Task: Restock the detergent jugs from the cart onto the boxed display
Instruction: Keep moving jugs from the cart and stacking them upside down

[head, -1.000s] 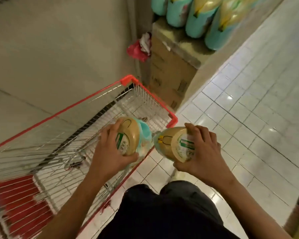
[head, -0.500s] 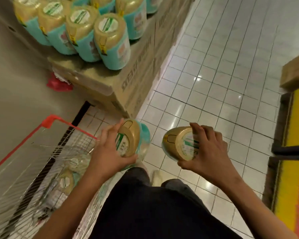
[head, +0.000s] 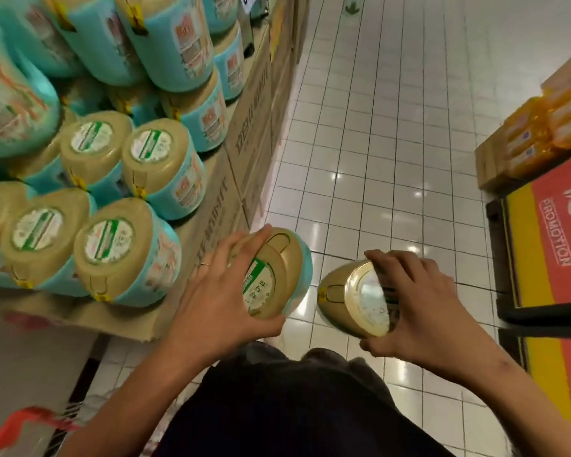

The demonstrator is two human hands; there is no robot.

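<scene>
Left hand: the left hand (head: 218, 291), in the lower middle of the frame, grips the gold-capped end of a jug, fingers curled over the top edge and thumb hooked under the lower edge.
Ring: a thin ring (head: 204, 264) sits on one finger of that hand.
Right hand: the right hand (head: 419, 308), lower right of centre, grips a second jug the same way, fingers wrapped over the cap and thumb tucked beneath it.
Left jug: the left jug (head: 277, 275) is tilted, its gold cap and white-green label facing the camera, its teal body just beside the corner of the display.
Right jug: the right jug (head: 353, 298) is held over the floor, near the left jug but apart from it.
Display: the stocked jugs (head: 112, 255) fill the left and upper left of the frame, stacked in tiers, caps toward the camera.
Base: they rest on cardboard boxes (head: 244, 153) printed with lettering.
Cart: the cart (head: 23, 423) shows only a red corner and wire at the bottom left.
Floor: the tiled floor (head: 376, 159) runs up the middle, glossy.
Right edge: yellow packs (head: 557, 110) sit above a red and yellow promotion sign (head: 557, 242).
Person: dark clothing (head: 294, 407) fills the bottom centre.
</scene>
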